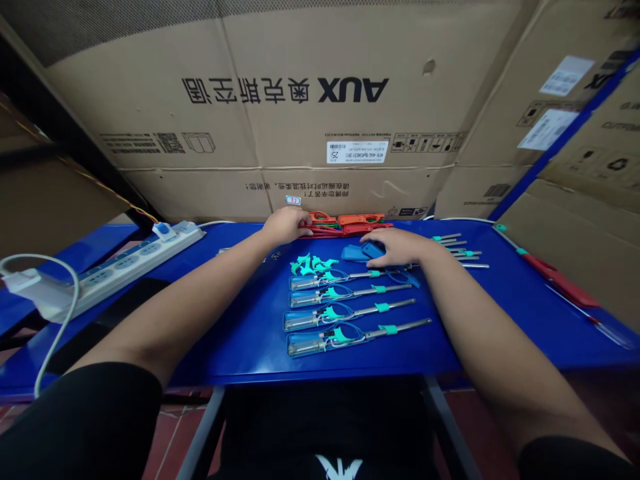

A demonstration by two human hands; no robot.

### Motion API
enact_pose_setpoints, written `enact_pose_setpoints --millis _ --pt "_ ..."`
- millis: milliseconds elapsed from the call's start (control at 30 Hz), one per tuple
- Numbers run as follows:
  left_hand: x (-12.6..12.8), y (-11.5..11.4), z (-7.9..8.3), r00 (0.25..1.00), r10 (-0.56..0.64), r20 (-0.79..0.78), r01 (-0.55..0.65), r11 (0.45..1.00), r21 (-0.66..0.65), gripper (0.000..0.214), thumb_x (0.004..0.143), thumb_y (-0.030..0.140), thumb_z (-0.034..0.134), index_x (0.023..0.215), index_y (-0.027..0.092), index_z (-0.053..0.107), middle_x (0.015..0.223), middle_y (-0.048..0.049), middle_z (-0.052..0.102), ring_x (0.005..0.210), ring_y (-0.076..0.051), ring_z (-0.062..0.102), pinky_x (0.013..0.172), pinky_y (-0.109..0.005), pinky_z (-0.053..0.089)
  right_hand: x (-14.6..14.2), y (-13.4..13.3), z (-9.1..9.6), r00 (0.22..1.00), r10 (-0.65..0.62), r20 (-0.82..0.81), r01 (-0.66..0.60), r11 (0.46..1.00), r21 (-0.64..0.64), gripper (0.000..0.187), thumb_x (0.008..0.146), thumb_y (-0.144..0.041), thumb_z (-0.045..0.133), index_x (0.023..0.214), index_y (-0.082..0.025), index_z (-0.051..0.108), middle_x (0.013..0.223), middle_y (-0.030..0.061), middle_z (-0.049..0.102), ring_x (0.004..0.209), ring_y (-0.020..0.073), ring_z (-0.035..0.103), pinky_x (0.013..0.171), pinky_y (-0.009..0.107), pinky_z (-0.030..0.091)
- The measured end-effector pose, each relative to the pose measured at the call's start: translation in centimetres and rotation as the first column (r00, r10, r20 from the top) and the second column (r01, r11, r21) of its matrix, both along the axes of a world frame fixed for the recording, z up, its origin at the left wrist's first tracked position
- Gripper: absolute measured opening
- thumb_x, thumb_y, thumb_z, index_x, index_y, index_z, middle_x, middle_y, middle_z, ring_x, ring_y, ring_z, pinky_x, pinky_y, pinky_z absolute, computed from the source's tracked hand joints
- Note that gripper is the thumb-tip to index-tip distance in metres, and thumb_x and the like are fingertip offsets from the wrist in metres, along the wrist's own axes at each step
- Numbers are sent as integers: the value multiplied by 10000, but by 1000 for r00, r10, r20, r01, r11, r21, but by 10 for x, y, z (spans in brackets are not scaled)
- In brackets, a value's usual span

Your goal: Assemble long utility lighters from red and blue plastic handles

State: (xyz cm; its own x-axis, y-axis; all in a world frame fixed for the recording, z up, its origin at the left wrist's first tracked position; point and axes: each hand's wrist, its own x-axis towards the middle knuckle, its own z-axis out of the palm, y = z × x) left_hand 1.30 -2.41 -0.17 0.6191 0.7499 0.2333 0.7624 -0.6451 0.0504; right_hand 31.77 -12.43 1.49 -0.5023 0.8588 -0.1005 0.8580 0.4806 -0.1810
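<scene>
Arms (215,293) outstretched, left grip (286,225) curled at red casings (357,230) (hold unclear), right grip (399,247) parted around blue casings (354,253).

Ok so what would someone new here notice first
Probably the four open blue casings with metal tubes, lined up on the blue table. Then the upside-down AUX lettering on the cardboard behind, and the red and orange pieces beside the left hand.

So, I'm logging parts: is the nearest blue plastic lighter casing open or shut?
Open: the casing leaves its clear cylinder and teal plastic piece uncovered.
</scene>
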Motion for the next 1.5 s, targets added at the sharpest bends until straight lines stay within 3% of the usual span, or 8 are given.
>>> enact_pose_setpoints --millis 267,467,700,900,1000,1267,1367,1500 --pt "8 -20 7 999 14 41 -16 998 68 299 872 411 677 1061 181 705 1009 -96 665 959 -242 619 792 -328 450 22 -17 11 991 -131 16 131 991 -21 723 738 -600 716 1304 -158 633 1311 135 655 1125 302 634 926 372 509" --pt "57 -48 4 929 -365 53 368 929 -48 355 928 431 609 1168 182 690 1154 -92 694 1077 -226 631 968 -332 457 10 -22 16 954 -252 165 245 968 61 415 713 -409 724 1079 -217 689 1004 60 741 852 233 661 638 304 445" --pt "92 -47 -1 920 -389 -39 371 900 -230 602 830 474 728 1331 164 605 1328 -114 647 1193 -259 610 993 -315 446 34 -27 21 973 -227 -50 224 973 -53 299 750 -427 702 968 -223 686 922 32 742 778 184 664 660 275 472" --pt "78 -41 0 925 -379 -37 355 894 -275 519 775 431 784 1222 199 660 1205 -62 694 1046 -216 653 864 -279 478 76 -14 9 950 -263 -171 286 949 131 354 863 -495 567 1031 -233 737 1112 83 725 977 244 658 852 362 501" --pt "70 -41 0 929 -370 -23 348 891 -292 480 770 409 789 1185 200 669 1170 -56 697 1035 -215 647 868 -288 476 85 -2 -5 934 -317 -166 328 944 38 478 810 -526 638 1168 -223 729 1249 111 679 1112 276 630 962 380 485" --pt "44 -41 7 933 -342 115 361 891 -277 375 862 429 661 1154 194 676 1180 -80 699 1014 -184 653 857 -276 485 122 -11 -8 912 -399 -91 382 910 -162 326 714 -436 709 967 -242 780 859 25 779 786 222 708 708 307 554" --pt "17 -38 19 957 -245 157 279 925 -257 283 886 417 593 977 177 712 1060 -74 727 884 -168 654 768 -269 477 129 -14 -5 901 -424 -90 414 903 -117 263 752 -403 656 917 -234 773 824 23 776 763 212 704 694 300 553" --pt "-17 -36 38 993 -119 -20 104 927 -359 288 790 479 677 869 206 723 833 -3 729 741 -144 637 671 -237 438 104 -11 -1 905 -405 -128 413 910 37 323 822 -380 581 1051 -217 739 1024 54 762 932 228 685 849 330 526"
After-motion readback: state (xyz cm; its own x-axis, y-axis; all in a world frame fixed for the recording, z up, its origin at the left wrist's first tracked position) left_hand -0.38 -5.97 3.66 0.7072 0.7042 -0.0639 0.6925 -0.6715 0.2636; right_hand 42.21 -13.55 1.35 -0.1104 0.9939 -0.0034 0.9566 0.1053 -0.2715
